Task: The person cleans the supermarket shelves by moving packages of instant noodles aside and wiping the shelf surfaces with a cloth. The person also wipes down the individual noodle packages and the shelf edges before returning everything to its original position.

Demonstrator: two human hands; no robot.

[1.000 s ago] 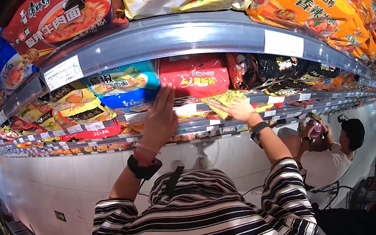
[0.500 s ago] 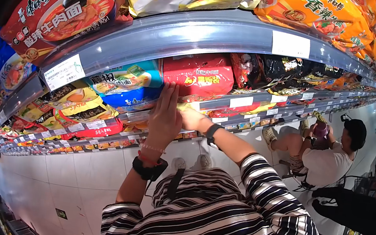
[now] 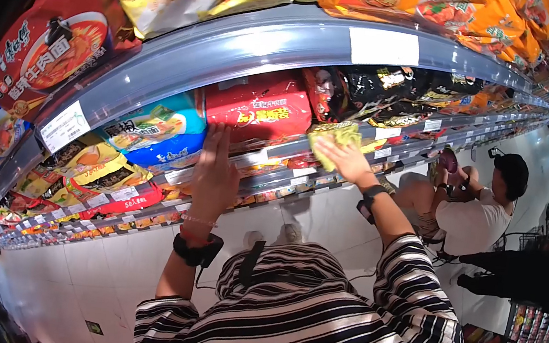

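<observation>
Lying beneath right hand's fingers [image 3: 329, 149]: crumpled yellow-green cloth [image 3: 346, 134].

Upper shelf edge [image 3: 263, 44]: smooth, glossy, plastic-looking. Red packet [image 3: 258, 108]: shiny plastic film. Yellow-green cloth [image 3: 332, 144]: matt, rough

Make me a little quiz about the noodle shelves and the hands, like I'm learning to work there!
1. True or false: the right hand has a yellow cloth under it.
2. Pick one. Which is nearest to the left hand's fingertips?
A) the black noodle packet
B) the red noodle packet
C) the orange noodle packet
3. Fill in the missing word: the sleeves of the person with those hands are striped black and ____.

Key: 1 true; 2 B; 3 white.
</observation>
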